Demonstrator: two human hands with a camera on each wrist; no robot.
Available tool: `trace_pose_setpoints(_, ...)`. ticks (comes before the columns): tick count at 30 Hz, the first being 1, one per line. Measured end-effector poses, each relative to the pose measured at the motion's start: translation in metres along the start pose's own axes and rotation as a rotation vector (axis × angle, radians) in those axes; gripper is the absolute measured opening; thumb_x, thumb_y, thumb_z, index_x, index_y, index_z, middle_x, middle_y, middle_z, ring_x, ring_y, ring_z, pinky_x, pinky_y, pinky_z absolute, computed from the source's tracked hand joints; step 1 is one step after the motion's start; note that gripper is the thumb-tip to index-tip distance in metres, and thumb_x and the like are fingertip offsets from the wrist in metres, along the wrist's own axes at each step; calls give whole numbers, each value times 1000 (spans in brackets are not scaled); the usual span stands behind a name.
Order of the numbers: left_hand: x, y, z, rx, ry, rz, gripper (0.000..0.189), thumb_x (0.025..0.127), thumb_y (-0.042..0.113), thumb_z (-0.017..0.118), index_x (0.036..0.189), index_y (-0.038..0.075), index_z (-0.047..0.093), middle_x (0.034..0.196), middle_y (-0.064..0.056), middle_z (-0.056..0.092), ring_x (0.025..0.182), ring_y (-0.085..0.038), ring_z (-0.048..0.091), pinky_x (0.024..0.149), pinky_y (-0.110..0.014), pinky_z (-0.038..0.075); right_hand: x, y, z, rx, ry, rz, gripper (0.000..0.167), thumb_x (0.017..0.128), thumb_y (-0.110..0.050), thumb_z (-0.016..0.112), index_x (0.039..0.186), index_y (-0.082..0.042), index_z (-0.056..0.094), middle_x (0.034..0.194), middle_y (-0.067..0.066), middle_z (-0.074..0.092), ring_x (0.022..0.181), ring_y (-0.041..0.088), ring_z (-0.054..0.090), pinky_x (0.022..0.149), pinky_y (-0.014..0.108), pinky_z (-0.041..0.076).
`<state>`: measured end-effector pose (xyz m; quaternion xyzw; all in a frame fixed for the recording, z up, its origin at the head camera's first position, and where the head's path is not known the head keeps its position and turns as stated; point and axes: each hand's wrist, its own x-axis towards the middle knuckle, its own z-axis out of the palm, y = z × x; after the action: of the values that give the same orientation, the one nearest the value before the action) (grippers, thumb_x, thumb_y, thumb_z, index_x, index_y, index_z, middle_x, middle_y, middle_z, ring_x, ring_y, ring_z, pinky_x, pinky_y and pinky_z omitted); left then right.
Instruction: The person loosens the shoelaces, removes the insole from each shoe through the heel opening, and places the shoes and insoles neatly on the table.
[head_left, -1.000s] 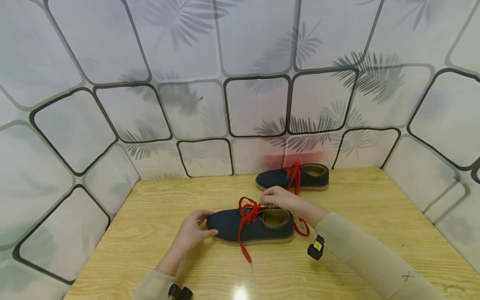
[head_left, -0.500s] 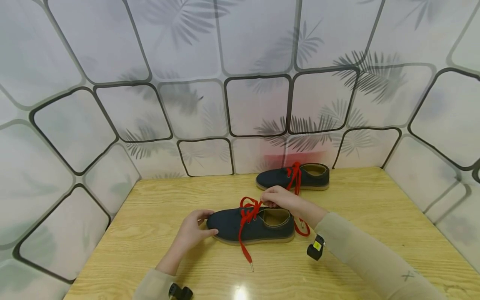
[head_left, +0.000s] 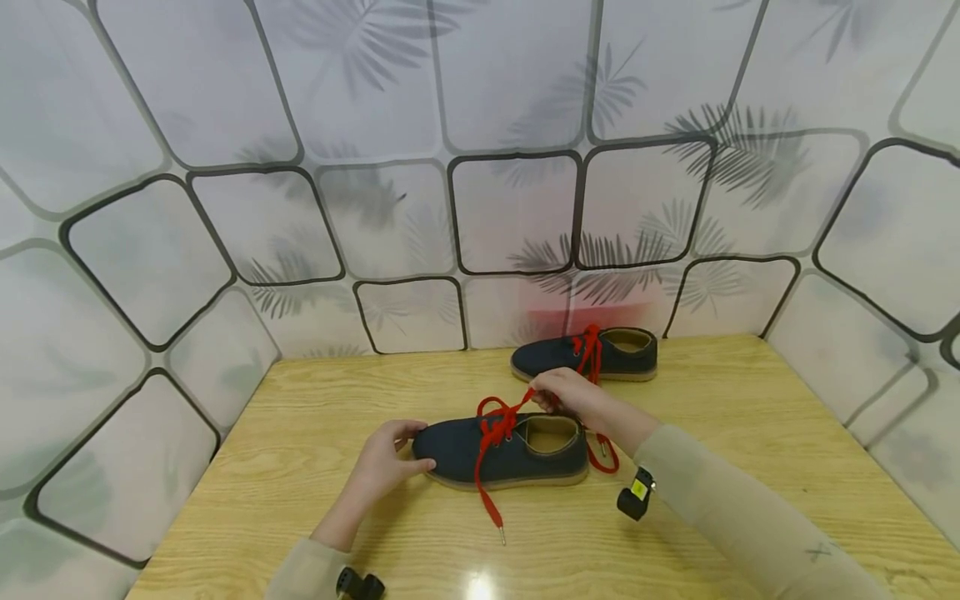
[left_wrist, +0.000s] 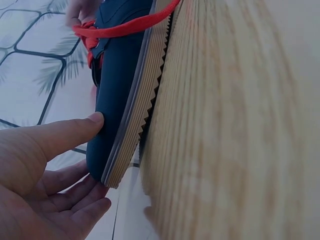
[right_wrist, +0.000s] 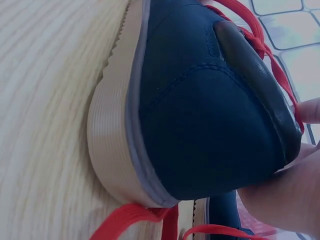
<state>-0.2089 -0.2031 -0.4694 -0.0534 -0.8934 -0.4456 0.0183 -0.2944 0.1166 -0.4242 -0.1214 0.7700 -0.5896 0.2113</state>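
A dark navy shoe (head_left: 450, 446) with a tan sole stands on the table, toe to the left. My left hand (head_left: 381, 458) holds its toe, thumb on the near side and fingers round the tip, as the left wrist view also shows. Red shoelace (head_left: 489, 500) is knotted over the eyelets; one loop stands up and one metal-tipped end hangs over the near side onto the table. With thumb and fingers my right hand (head_left: 564, 392) pinches the other lace end above the shoe's far side, stretched taut from the knot. In the right wrist view the shoe's heel (right_wrist: 210, 130) fills the middle.
A matching navy shoe (head_left: 540, 358) with red laces stands behind, near the patterned back wall (head_left: 408, 312). Its loose lace (head_left: 611, 458) trails forward past the front shoe's heel. Wood-grain table (head_left: 315, 400) lies under everything, with walls on both sides.
My right hand has moved slightly up and to the right, drawing a longer straight stretch of lace out from the knot. My left hand and both shoes have stayed in place.
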Motion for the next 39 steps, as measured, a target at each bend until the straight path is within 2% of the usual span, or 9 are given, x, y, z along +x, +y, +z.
trace_pose_setpoints(7, -1, 1, -1, 8, 2, 1, 53, 82, -1, 90, 131, -5, 69, 132, -23, 67, 127, -44, 63, 113, -52, 56, 0, 2, 0, 19, 5, 4, 27, 106, -16, 48, 87, -3, 61, 80, 0, 54, 76, 15, 49, 70, 23, 46)
trace_pose_setpoints(12, -1, 0, 0, 8, 1, 8, 53, 82, -1, 89, 131, -5, 69, 132, -23, 67, 127, -43, 63, 113, -52, 56, -2, -1, -1, 26, 1, 1, 26, 106, -16, 52, 86, -2, 61, 78, -1, 53, 73, 14, 47, 66, 22, 43)
trace_pose_setpoints(18, -1, 0, 0, 11, 1, 4, 53, 83, 0, 89, 132, -5, 69, 133, -22, 67, 128, -43, 63, 113, -52, 56, -4, -3, -7, 10, 3, -6, 25, 106, -17, 58, 82, -11, 62, 76, -3, 50, 69, 12, 44, 63, 21, 42)
trace_pose_setpoints(26, -1, -1, 0, 9, -7, 1, 54, 83, 0, 90, 132, -5, 68, 133, -22, 67, 128, -43, 63, 113, -51, 57, -7, -5, -11, -7, -9, 6, 24, 107, -18, 59, 85, -11, 65, 76, -4, 50, 67, 11, 43, 63, 21, 41)
trace_pose_setpoints(30, 0, -3, 0, 8, -5, 2, 54, 83, 0, 90, 132, -5, 68, 133, -22, 68, 127, -42, 63, 112, -51, 57, -11, -7, -15, -14, -12, 2, 20, 107, -17, 59, 92, -8, 68, 76, -3, 50, 68, 11, 44, 63, 22, 40)
trace_pose_setpoints(33, 0, -3, 0, 10, -4, 3, 54, 82, 1, 90, 132, -5, 69, 133, -22, 68, 126, -42, 64, 112, -51, 57, -17, -9, -18, -36, -22, -12, 18, 107, -15, 60, 103, -1, 70, 75, -4, 50, 67, 11, 43, 62, 22, 39)
trace_pose_setpoints(37, 0, -4, 0, 9, -3, 6, 54, 82, 0, 90, 132, -5, 69, 132, -21, 68, 126, -42, 64, 112, -51, 57, -24, -15, -22, -101, -32, -15, 22, 106, -15, 62, 113, 5, 70, 74, -5, 50, 67, 11, 43, 60, 21, 39)
trace_pose_setpoints(39, 0, -3, 0, 6, -2, 8, 54, 82, 0, 90, 132, -5, 69, 132, -22, 68, 126, -42, 64, 113, -51, 56, -28, -19, -22, -130, -34, -11, 23, 106, -16, 64, 114, 4, 71, 73, -4, 51, 66, 12, 44, 59, 21, 40)
